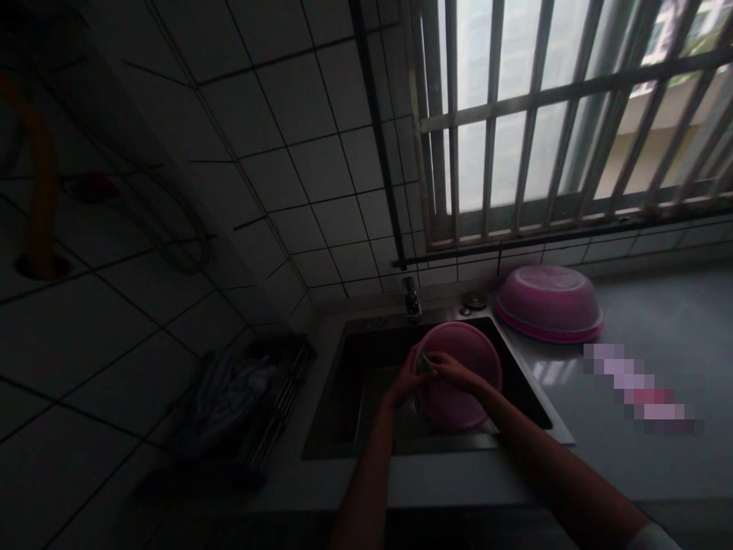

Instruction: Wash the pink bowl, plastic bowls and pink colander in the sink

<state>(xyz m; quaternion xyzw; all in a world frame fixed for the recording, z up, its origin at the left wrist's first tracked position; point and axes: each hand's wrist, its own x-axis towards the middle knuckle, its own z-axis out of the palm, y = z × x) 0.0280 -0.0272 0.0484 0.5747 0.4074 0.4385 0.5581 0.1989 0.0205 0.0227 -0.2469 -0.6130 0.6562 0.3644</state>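
A round pink basin (466, 347) stands tilted inside the metal sink (358, 401), its open side facing me. My left hand (404, 380) is closed on the basin's left rim. My right hand (456, 372) is closed beside it, over the same side of the basin. Between the two hands shows a small grey-green cleaning pad (424, 362), pinched in the right fingers against the basin's rim. In this dim light the pad's exact kind is hard to make out. The faucet (411, 298) rises behind the basin.
Right of the sink, upturned pink basins (548, 303) are stacked on the counter (658, 305). A pixelated patch covers something nearer. At left, a dark rack (280, 405) carries a striped cloth (232, 393). A barred window (532, 114) and tiled walls enclose the corner.
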